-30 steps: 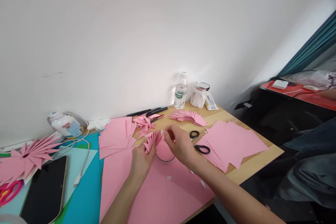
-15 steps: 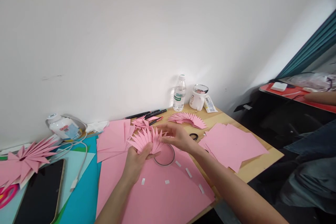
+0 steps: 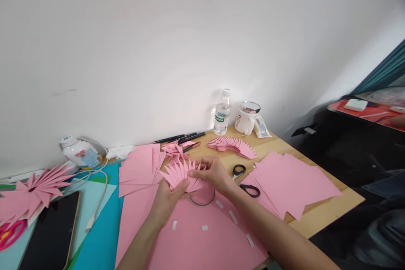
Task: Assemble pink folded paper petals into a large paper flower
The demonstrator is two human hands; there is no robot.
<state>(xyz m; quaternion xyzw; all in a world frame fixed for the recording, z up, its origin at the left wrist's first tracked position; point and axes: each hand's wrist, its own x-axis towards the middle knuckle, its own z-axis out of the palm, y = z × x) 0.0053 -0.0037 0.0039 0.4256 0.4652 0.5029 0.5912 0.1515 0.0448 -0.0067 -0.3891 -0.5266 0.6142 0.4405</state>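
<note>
Between my two hands is a pink folded-paper fan [image 3: 179, 174] with pointed pleats standing up. My left hand [image 3: 169, 200] grips its lower left side, thumb pressed across the front. On its right side, my right hand [image 3: 211, 173] pinches the pleats between thumb and fingers. Below them, a large pink sheet [image 3: 177, 244] lies flat, with a thin ring [image 3: 203, 204], partly hidden by my hands, and several small white strips [image 3: 205, 228] on it. A second curved row of pink pleats [image 3: 232, 145] rests behind my right hand.
Black-handled scissors [image 3: 250, 190] and a stack of pink sheets [image 3: 297, 181] lie to the right. A water bottle [image 3: 222, 113] and a white mug [image 3: 245, 122] stand at the back. At left are a phone [image 3: 50, 232], a pink paper rosette [image 3: 38, 187] and a white bottle [image 3: 80, 152].
My right hand has closed in on the fan's right side, its thumb now on the front pleats. The view has shifted slightly left, and the scissors show more fully.
</note>
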